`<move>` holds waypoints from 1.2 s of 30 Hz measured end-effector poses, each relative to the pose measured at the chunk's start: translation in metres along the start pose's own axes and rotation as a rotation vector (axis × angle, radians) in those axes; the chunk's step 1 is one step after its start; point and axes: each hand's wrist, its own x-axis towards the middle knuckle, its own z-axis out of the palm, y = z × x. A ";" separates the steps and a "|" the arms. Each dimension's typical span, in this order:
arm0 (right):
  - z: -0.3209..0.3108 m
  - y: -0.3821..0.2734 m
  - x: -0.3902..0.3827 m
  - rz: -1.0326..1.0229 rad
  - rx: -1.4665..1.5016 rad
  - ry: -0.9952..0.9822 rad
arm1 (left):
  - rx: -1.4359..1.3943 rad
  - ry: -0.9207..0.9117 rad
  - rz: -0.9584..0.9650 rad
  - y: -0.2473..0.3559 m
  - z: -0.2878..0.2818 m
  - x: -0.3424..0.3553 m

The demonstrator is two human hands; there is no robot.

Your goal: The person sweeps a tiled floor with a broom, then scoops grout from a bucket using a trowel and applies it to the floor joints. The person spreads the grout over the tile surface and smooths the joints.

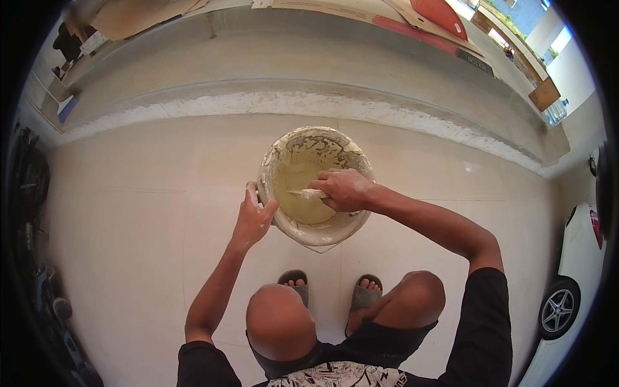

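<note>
The right hand [348, 190] clamps its fingers on the tool [313, 193]; I'd stir slowly. The left hand [255, 219] should brace the bucket [309, 235]; whether its fingers grip, I can't tell.

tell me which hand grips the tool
The right hand: it grips the whitish tool over the bucket, whereas the left hand is at the bucket's outer left side.

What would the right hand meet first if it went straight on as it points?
Probably the left inner wall of the bucket, with the tool in the right hand touching first. Depth is unclear; higher up, it might reach the left hand.
</note>
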 end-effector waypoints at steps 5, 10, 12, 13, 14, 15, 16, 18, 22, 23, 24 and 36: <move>0.064 0.050 0.031 -0.021 -0.254 0.217 | 0.073 -0.131 0.064 -0.003 0.004 0.042; 0.105 0.037 0.011 -0.044 -0.213 -0.051 | 0.147 -0.140 -0.081 -0.011 0.008 0.039; 0.087 0.029 0.018 0.051 -0.105 -0.093 | 0.194 -0.160 -0.010 -0.022 0.003 0.044; 0.082 0.030 0.026 0.118 -0.044 -0.070 | 0.222 -0.179 0.025 -0.026 -0.001 0.048; 0.081 0.034 0.028 0.203 0.012 -0.055 | 0.245 -0.210 0.004 -0.027 -0.002 0.051; 0.083 0.036 0.033 0.225 -0.005 0.039 | 0.271 -0.243 -0.018 -0.025 -0.004 0.054; 0.091 0.033 0.035 0.215 -0.031 0.049 | 0.299 -0.278 -0.039 -0.023 -0.006 0.056; 0.104 0.039 0.037 0.208 -0.118 0.070 | 0.253 -0.277 -0.009 -0.017 0.000 0.055; 0.109 0.034 0.012 0.011 -0.063 -0.008 | 0.001 -0.240 -0.223 -0.012 0.011 0.052; 0.096 0.036 0.011 0.037 -0.012 -0.114 | -0.019 -0.233 -0.249 -0.011 0.013 0.052; 0.077 0.032 0.013 0.057 0.055 -0.221 | -0.032 -0.223 -0.289 -0.009 0.008 0.051; 0.076 0.052 0.013 0.012 0.216 -0.199 | 0.125 -0.247 -0.292 0.014 0.013 0.055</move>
